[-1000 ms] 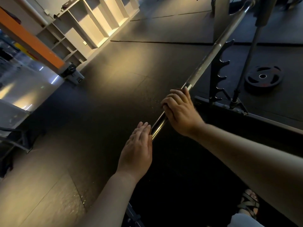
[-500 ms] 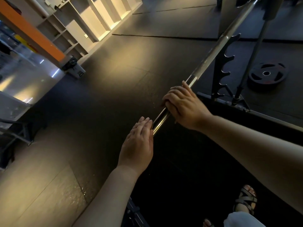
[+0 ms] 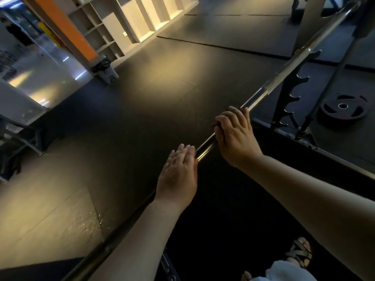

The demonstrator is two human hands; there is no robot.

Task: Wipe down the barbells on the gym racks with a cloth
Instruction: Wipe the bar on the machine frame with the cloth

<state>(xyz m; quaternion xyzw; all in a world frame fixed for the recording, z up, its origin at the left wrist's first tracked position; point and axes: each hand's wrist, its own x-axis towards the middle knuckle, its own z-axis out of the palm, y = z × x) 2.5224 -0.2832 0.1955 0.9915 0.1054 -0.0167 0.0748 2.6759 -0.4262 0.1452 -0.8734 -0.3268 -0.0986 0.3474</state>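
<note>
A long steel barbell (image 3: 284, 78) runs diagonally from the lower left to the upper right, above the dark floor. My right hand (image 3: 235, 134) grips the shaft near its middle, fingers curled over the top. My left hand (image 3: 178, 175) lies flat on the bar just below it, fingers straight and together. No cloth shows in either hand; whatever may be under my right palm is hidden.
A black toothed rack upright (image 3: 288, 98) stands right of the bar. A weight plate (image 3: 343, 107) lies on the floor beyond it. White shelving (image 3: 142, 19) and an orange post (image 3: 73, 31) stand at the upper left. My sandalled foot (image 3: 298, 254) shows at the bottom right.
My right hand has slid a short way up the bar, away from my left hand. My left hand has stayed flat in place. The view has tilted slightly.
</note>
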